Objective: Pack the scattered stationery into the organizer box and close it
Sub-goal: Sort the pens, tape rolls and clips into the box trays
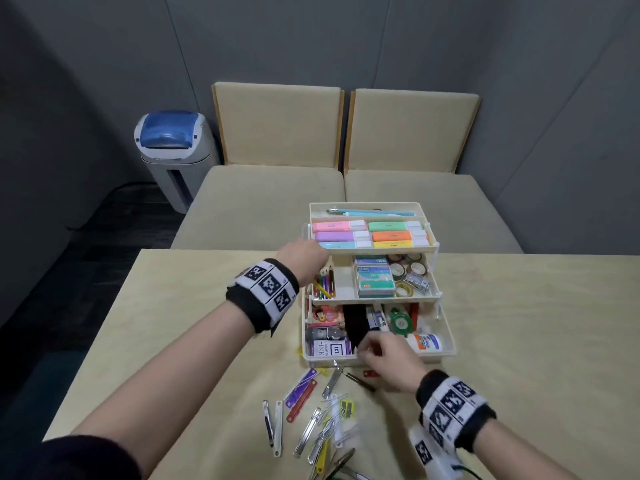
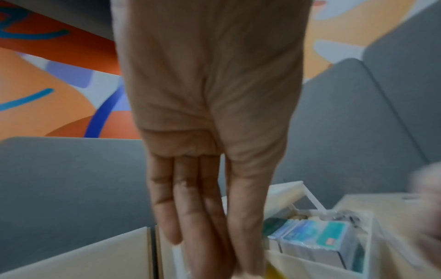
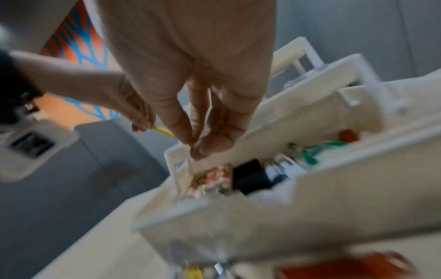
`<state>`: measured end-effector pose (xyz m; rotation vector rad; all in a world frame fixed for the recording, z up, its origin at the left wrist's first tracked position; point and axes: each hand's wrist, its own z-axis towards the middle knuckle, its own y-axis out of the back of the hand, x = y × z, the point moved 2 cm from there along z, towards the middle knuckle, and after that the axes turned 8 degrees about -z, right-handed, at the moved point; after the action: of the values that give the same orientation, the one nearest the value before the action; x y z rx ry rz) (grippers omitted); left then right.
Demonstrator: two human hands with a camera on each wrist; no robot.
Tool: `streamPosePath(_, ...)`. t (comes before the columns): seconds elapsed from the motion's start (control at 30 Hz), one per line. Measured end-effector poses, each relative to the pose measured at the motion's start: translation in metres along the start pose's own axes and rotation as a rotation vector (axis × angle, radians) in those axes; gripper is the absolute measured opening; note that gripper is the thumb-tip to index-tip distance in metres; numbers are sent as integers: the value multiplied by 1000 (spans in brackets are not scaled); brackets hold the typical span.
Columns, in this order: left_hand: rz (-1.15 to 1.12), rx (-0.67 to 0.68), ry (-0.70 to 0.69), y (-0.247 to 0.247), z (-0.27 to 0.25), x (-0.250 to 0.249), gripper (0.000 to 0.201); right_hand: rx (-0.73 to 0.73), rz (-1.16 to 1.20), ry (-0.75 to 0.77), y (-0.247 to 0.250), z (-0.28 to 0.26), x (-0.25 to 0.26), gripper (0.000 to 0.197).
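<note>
The cream organizer box (image 1: 447, 341) stands open on the table with its three tiers stepped back. My left hand (image 1: 302, 261) reaches into the middle tray's left compartment of coloured pencils. In the right wrist view that left hand (image 3: 134, 113) pinches a yellow pencil (image 3: 164, 130). In its own view the left hand (image 2: 214, 245) shows long, nearly straight fingers over the tray wall (image 2: 372, 226). My right hand (image 1: 379, 353) hovers at the front of the bottom tier. There the right hand (image 3: 203, 148) has fingertips and thumb pressed together, with nothing visible between them. Several metal and coloured clips (image 1: 322, 420) lie scattered in front of the box.
Highlighters (image 1: 370, 233) fill the top tray and a glue bottle (image 1: 424, 342) lies in the bottom tier. The beige table (image 1: 519, 323) extends to the right. Cushioned benches (image 1: 277, 195) stand behind it, with a grey and blue bin (image 1: 173, 150) at the back left.
</note>
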<state>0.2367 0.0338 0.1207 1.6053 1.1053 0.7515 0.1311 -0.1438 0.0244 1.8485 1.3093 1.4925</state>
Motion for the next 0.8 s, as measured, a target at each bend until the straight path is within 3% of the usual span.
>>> streamPosePath(0.2, 159, 93, -52, -6, 17, -5, 16, 3, -344, 90, -38, -33, -10, 16)
streamPosePath(0.37, 169, 105, -45, -11, 25, 0, 17, 162, -722, 40, -66, -26, -13, 26)
streamPosePath(0.6, 136, 74, -62, -21, 28, 1, 19, 162, -724, 18, -77, -14, -30, 47)
streamPosePath(0.8, -38, -76, 8, -35, 28, 6, 13, 170, -475, 57, -51, -30, -22, 22)
